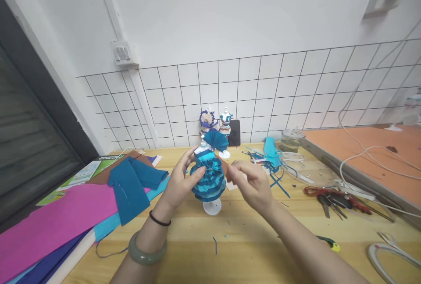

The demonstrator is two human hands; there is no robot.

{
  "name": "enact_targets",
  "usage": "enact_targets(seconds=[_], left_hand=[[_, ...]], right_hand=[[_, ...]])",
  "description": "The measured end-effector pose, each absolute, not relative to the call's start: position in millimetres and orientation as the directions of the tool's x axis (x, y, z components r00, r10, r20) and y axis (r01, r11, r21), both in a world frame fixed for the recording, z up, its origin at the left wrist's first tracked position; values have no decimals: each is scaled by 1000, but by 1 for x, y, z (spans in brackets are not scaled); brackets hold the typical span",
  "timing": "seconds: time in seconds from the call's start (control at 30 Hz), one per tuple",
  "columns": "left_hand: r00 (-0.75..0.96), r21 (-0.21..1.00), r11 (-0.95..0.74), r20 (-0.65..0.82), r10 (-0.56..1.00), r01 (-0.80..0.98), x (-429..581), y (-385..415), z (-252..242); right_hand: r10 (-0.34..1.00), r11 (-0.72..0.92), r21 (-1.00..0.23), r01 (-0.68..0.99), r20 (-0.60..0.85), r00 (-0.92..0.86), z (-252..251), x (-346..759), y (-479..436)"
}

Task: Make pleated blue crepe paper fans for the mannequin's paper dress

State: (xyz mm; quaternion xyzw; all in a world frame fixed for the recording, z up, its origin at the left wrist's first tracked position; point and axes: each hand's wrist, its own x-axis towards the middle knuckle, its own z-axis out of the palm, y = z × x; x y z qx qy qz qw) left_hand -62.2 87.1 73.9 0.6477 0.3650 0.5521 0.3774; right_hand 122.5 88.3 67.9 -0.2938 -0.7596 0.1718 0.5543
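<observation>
A miniature dress-form stand (212,206) with a white round base stands upright on the table. It wears a tiered skirt (208,191) of blue crepe paper, with a gathered blue rosette at the waist. A pleated dark-teal paper fan (216,140) sticks up at its shoulder. My left hand (182,176) is closed around the bodice from the left, thumb in front near the rosette. On the right side, my right hand (251,183) pinches thumb and fingertips together beside the skirt. A brown piece (225,165) shows at those fingertips; whether they grip it is unclear.
Behind stand two more decorated dress forms (225,119) and a dark phone (234,133). Folded crepe paper (131,189) lies left. Blue scraps (272,152), a glass jar (292,139), scissors (332,203) and a yellow-tipped tool (333,245) lie right. A white cable (348,183) crosses the right edge.
</observation>
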Motion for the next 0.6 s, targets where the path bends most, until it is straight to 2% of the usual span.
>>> enact_targets(seconds=[0.1, 0.2, 0.3, 0.6], left_hand=[[131, 889, -456, 446, 885, 52, -62, 87, 74], [138, 884, -464, 454, 880, 53, -62, 88, 74], [125, 886, -461, 451, 884, 59, -62, 88, 74], [97, 890, -452, 446, 890, 56, -62, 88, 74]], right_hand=[[433, 885, -263, 383, 766, -475, 60, 120, 87], [374, 877, -72, 474, 723, -581, 51, 116, 91], [402, 839, -27, 543, 704, -585, 46, 113, 95], [424, 844, -93, 528, 719, -551, 43, 110, 92]])
